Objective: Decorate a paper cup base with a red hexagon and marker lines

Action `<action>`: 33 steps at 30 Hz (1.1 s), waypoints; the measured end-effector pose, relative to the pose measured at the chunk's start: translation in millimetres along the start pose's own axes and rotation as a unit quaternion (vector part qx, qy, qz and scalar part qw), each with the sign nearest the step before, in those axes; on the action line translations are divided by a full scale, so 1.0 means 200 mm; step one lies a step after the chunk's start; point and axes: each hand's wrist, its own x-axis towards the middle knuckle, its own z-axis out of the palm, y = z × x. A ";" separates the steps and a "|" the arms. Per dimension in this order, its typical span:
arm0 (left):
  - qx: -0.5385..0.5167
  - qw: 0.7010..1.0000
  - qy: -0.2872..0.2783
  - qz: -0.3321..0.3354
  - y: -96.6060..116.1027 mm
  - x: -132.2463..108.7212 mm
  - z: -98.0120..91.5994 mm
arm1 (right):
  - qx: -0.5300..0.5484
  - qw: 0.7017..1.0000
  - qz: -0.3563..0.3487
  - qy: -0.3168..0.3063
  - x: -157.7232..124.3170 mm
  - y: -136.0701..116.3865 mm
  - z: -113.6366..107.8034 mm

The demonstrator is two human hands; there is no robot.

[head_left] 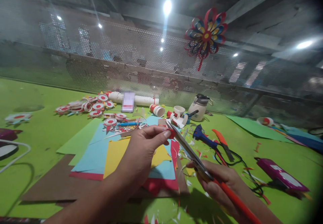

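Left hand (143, 150) pinches a small red piece (172, 134) between thumb and forefinger, held up over the papers. Right hand (222, 182) is closed around a pair of scissors (193, 156), blades angled up and away, lying right beside the red piece; cannot tell whether they bite it.

Step in hand, by judgement: trimming the red piece. Next snip would call for a steady pinch, a small turn of the piece, and left fingertips kept clear of the edges.

Beneath the hands, on the green table (275, 150): paper scraps (188, 183), then a brown board (50, 183) under layered sheets, yellow (113, 155) above light blue (94, 148). To the right, a purple device (281, 175), its make-up unclear, and farther on a blue glue gun (205, 138).

Beyond the sheets: a heap of red-and-white discs (98, 106) at left, a white tube (145, 100) behind, a pale jug (198, 109) right of centre. Farthest back, a perforated screen (151, 72); a looped paper flower (206, 35) shows high against it.
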 end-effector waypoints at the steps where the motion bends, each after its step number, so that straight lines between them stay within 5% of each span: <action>1: 0.001 1.000 0.000 0.000 0.00 0.00 0.00 | -0.003 1.000 -0.005 -0.003 0.00 0.00 0.00; 10: 0.012 1.000 -0.002 -0.001 0.00 0.00 0.00 | -0.014 1.000 0.000 -0.001 -0.01 0.01 0.00; 20: 0.021 0.999 0.017 -0.026 -0.02 0.01 -0.01 | 0.003 0.994 0.092 0.063 -0.04 0.00 0.02; 25: 0.007 1.000 0.021 -0.021 -0.04 0.02 -0.02 | -0.115 0.983 0.109 0.090 -0.04 0.12 -0.01; 33: -0.019 1.000 0.015 -0.001 -0.03 0.02 -0.01 | -0.295 0.919 0.252 0.071 -0.11 0.41 -0.09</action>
